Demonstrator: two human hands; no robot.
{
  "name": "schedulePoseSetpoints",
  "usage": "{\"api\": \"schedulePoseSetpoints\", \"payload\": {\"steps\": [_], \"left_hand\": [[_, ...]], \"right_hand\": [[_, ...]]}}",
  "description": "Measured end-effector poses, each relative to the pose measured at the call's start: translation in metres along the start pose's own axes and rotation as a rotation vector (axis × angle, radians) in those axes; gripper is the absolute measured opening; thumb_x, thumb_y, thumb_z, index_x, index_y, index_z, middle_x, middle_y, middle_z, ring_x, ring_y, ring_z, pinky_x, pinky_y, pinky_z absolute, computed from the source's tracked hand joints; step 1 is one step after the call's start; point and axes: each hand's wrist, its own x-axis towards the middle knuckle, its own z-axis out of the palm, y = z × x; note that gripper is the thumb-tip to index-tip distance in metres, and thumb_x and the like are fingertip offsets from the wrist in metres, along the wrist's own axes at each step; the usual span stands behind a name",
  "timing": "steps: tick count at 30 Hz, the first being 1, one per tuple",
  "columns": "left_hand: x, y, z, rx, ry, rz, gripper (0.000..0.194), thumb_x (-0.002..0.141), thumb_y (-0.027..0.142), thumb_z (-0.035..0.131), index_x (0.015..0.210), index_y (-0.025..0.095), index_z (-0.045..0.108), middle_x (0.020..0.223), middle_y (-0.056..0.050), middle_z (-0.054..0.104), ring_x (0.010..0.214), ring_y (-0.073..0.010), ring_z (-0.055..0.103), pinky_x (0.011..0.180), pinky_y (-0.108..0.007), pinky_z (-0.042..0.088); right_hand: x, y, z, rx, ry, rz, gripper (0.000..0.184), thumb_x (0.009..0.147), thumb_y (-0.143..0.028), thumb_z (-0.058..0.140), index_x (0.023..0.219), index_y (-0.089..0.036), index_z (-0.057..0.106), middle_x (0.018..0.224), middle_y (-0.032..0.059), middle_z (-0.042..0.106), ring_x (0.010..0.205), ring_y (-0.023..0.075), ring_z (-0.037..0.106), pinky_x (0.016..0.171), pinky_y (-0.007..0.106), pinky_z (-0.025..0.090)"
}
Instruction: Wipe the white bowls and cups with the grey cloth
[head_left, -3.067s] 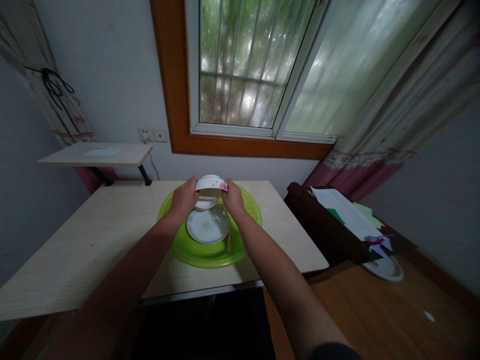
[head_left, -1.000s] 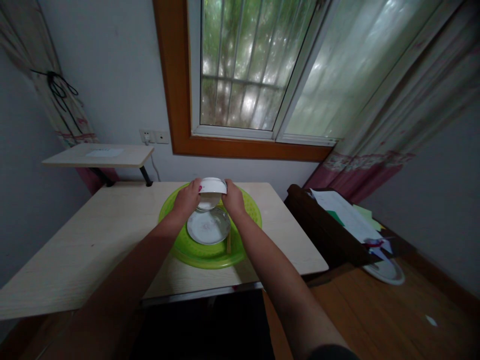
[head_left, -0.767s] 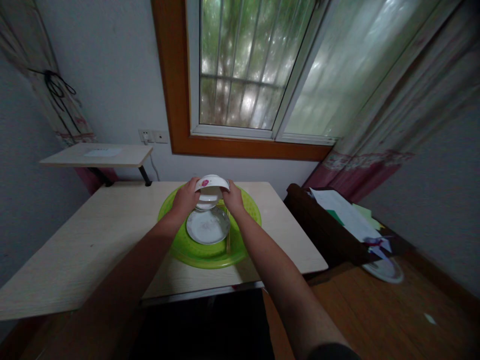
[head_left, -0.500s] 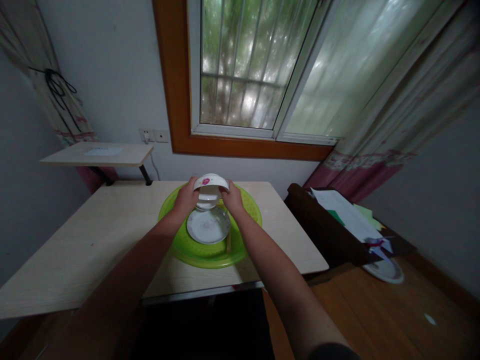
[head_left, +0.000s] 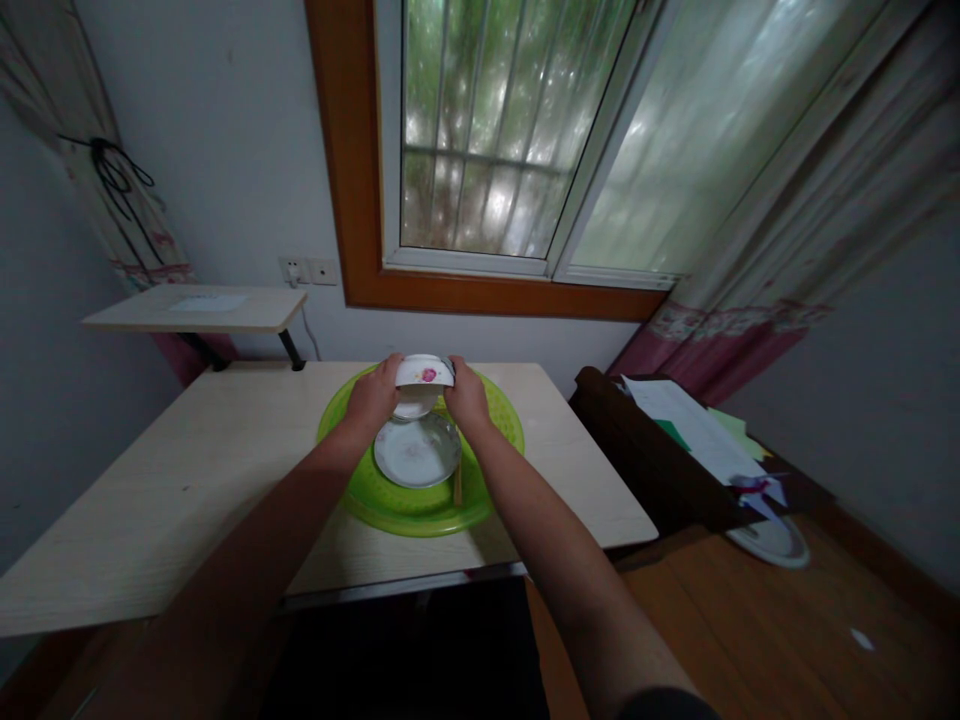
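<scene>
Both my hands hold a small white bowl (head_left: 424,371) with a pink flower mark, upside down, above a green basin (head_left: 495,430). My left hand (head_left: 373,396) grips its left side and my right hand (head_left: 465,396) grips its right side, fingers curled round the rim. Below the bowl, inside the basin, lies a white plate (head_left: 416,455) with another white dish (head_left: 412,405) just behind it. A thin wooden stick, perhaps chopsticks (head_left: 457,484), lies in the basin to the right of the plate.
The basin stands on a pale wooden table (head_left: 187,480) under a window. A small shelf (head_left: 196,308) juts out at the back left. A dark wooden piece of furniture with papers (head_left: 690,420) stands at the right, and a white plate (head_left: 772,540) lies on the floor.
The bowl has turned in my hands: the pink flower mark has moved round from the left to face me. My hands stay at the same place above the basin.
</scene>
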Motion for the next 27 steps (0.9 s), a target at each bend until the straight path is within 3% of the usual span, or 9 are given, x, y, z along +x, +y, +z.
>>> {"api": "schedulePoseSetpoints", "payload": {"steps": [8, 13, 20, 27], "left_hand": [[0.005, -0.005, 0.007, -0.064, 0.065, 0.003, 0.044, 0.089, 0.019, 0.051, 0.133, 0.02, 0.052, 0.122, -0.012, 0.07, 0.111, -0.0264, 0.066, 0.096, -0.034, 0.048], [0.006, -0.012, 0.013, -0.144, 0.055, 0.005, 0.038, 0.09, 0.02, 0.048, 0.128, 0.02, 0.055, 0.111, -0.012, 0.073, 0.101, -0.0253, 0.069, 0.086, -0.032, 0.049], [0.005, -0.013, 0.012, -0.246, 0.004, -0.016, 0.037, 0.078, 0.017, 0.061, 0.115, 0.02, 0.063, 0.103, -0.011, 0.074, 0.096, -0.0269, 0.07, 0.08, -0.032, 0.05], [0.005, -0.013, 0.011, -0.333, 0.046, -0.021, 0.04, 0.072, 0.015, 0.067, 0.111, 0.019, 0.063, 0.103, -0.011, 0.074, 0.095, -0.0274, 0.069, 0.079, -0.034, 0.052]], "right_hand": [[0.007, 0.012, 0.012, 0.304, 0.071, 0.104, 0.026, 0.086, -0.019, 0.056, 0.111, -0.02, 0.065, 0.103, 0.0069, 0.075, 0.095, 0.0225, 0.068, 0.085, 0.032, 0.052], [0.009, 0.017, 0.018, 0.397, 0.077, 0.106, 0.024, 0.085, -0.021, 0.057, 0.108, -0.022, 0.065, 0.101, 0.0057, 0.075, 0.093, 0.0231, 0.068, 0.083, 0.034, 0.054], [0.008, 0.019, 0.015, 0.329, 0.143, -0.014, 0.041, 0.079, -0.01, 0.051, 0.116, -0.021, 0.063, 0.105, 0.0069, 0.074, 0.096, 0.0236, 0.068, 0.091, 0.037, 0.053], [0.006, 0.012, 0.009, 0.329, 0.175, -0.104, 0.045, 0.077, -0.006, 0.048, 0.118, -0.02, 0.061, 0.107, 0.0074, 0.074, 0.097, 0.024, 0.068, 0.089, 0.036, 0.053]]}}
